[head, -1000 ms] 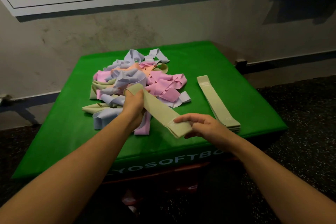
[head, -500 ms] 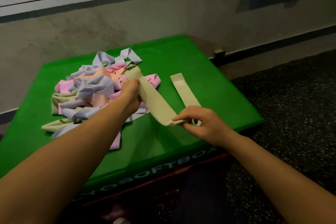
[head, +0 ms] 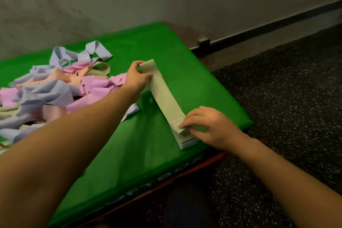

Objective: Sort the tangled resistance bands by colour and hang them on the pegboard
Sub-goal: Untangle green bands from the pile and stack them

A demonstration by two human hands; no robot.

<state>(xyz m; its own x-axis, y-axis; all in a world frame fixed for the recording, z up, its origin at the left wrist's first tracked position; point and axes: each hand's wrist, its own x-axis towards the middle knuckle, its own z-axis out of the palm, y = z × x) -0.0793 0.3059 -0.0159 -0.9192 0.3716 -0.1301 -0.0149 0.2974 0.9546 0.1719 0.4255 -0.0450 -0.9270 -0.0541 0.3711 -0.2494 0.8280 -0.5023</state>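
One flat pale-green elastic resistance band (head: 162,94) was held stretched out straight above the right part of the green padded tabletop (head: 194,79). Its far end was pinched between thumb and curled fingers of the left hand (head: 137,77); its near end was pinched by the fingers of the right hand (head: 209,126). Directly below the near end, a small stack of like pale-green flat bands (head: 187,141) was seen lying near the front right edge of the tabletop. About three layered edges could be made out at its end; an exact count could not be made, most of the stack being covered by the held band and the right hand.

One tangled heap of lavender, pink, peach and pale-green bands (head: 55,89) was noted on the left part of the tabletop, well apart from the stack. The bands in it could not be counted, as they overlapped, were partly hidden by the left forearm, and were cut off at the left edge. White lettering on the tabletop's front face was blurred and only partly legible. One speckled dark floor (head: 286,98) was seen at right.
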